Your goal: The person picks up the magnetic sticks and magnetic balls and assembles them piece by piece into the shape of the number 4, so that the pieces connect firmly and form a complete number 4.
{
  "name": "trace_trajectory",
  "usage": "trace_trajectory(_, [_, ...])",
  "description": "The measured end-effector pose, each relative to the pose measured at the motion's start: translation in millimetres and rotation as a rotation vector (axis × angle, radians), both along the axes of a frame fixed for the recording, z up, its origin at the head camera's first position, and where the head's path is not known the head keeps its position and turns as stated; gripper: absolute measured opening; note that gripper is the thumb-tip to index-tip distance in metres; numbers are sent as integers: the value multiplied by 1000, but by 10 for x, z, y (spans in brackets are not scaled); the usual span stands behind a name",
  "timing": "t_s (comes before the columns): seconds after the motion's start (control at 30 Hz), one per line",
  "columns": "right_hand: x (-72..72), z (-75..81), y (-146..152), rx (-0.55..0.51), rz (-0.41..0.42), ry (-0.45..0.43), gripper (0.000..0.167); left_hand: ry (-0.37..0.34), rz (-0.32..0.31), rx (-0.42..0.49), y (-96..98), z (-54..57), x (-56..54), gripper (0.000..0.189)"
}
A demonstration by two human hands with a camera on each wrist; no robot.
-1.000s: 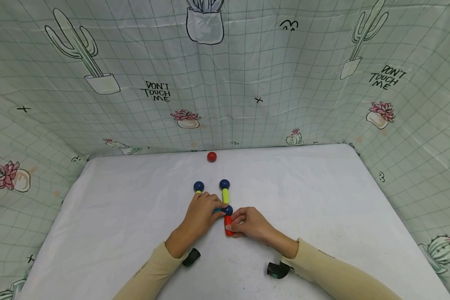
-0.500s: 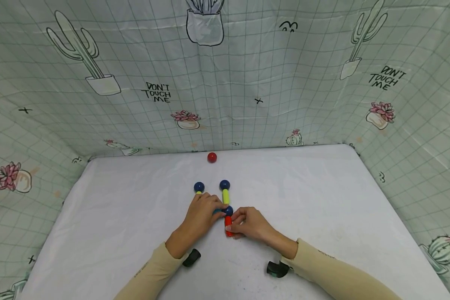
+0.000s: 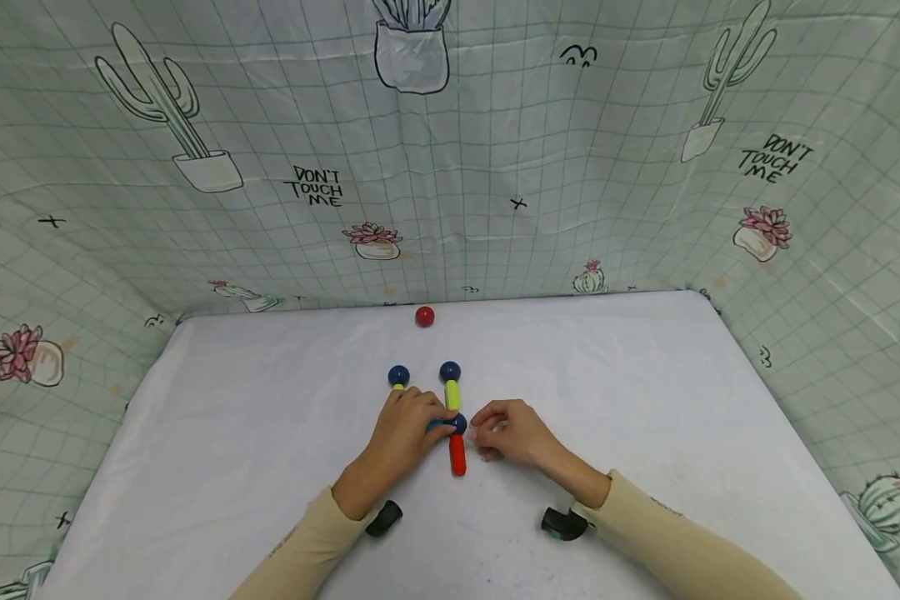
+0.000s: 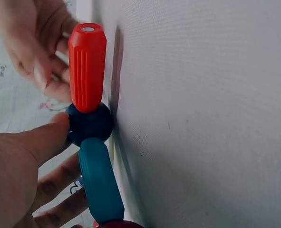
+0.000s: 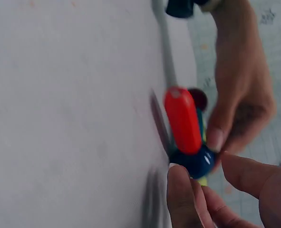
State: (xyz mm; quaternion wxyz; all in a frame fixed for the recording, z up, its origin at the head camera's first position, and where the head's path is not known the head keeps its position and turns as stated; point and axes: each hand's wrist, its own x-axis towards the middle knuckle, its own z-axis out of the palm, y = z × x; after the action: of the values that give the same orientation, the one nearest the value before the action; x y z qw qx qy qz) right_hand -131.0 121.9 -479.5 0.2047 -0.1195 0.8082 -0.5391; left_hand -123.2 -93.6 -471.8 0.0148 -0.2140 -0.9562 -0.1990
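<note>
My left hand pinches a dark blue magnetic ball between thumb and fingers. From that ball a red magnetic stick points toward me, its near end free. A teal stick joins the same ball and leads to a red ball, largely hidden under my left hand in the head view. A yellow stick runs away from the held ball to another blue ball. Just right of the joint, my right hand holds nothing, fingers loosely bent and apart from the red stick.
Beyond my left hand, a further blue ball tops a mostly covered yellow stick. A loose red ball lies near the back edge of the white-covered table. A printed cloth hangs behind it.
My right hand has let go of the red stick and moved slightly up and to the right. The red stick stays at the blue ball; my left hand keeps its place.
</note>
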Motion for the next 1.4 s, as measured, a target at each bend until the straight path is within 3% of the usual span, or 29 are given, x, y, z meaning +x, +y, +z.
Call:
trace_trajectory(0.33, [-473, 135, 71, 13, -78, 81, 21, -5, 39, -21, 2, 15, 14, 22])
trace_trajectory(0.57, [-813, 176, -83, 33, -83, 136, 22, -33, 47, -7, 7, 20, 14, 22])
trace_trajectory(0.8, [-1117, 220, -290, 125, -85, 213, 27, -43, 49, -13, 27, 31, 13, 23])
trace_trajectory(1.07, [-1347, 253, -499, 198, -81, 254, 37, -35, 46, -20, 42, 16, -4, 23])
trace_trajectory(1.4, [-1557, 192, -694, 199, -118, 245, 46, -18, 30, -5, 25, 1, -22, 23])
